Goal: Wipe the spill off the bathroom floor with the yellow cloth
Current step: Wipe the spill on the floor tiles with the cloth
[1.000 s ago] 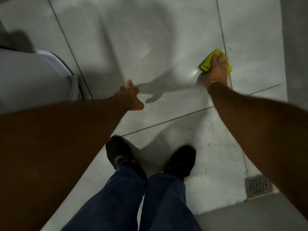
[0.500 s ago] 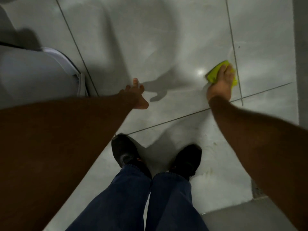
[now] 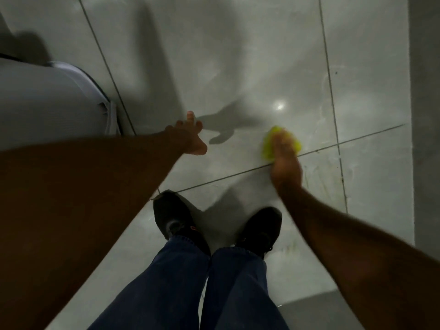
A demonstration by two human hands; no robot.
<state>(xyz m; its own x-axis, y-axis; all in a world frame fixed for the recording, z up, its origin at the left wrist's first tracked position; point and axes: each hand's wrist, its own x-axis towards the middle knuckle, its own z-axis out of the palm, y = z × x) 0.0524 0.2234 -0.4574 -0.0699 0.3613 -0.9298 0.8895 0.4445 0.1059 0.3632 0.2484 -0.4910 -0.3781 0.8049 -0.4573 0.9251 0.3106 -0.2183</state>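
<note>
Cloth, the yellow cloth (image 3: 281, 141), looked soft and light, pressed flat under the right hand (image 3: 284, 160), beside the grout line (image 3: 214, 181); the left hand (image 3: 188, 136) stayed spread on the floor (image 3: 238, 55).

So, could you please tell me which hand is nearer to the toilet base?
Left. The left hand hovers open above the floor just right of the toilet base. The right hand is farther right, pressing the yellow cloth on the tiles.

Two hands: left hand (image 3: 188, 136), right hand (image 3: 284, 160). One yellow cloth (image 3: 269, 144). Two black shoes (image 3: 171, 215). One white toilet (image 3: 47, 103).
</note>
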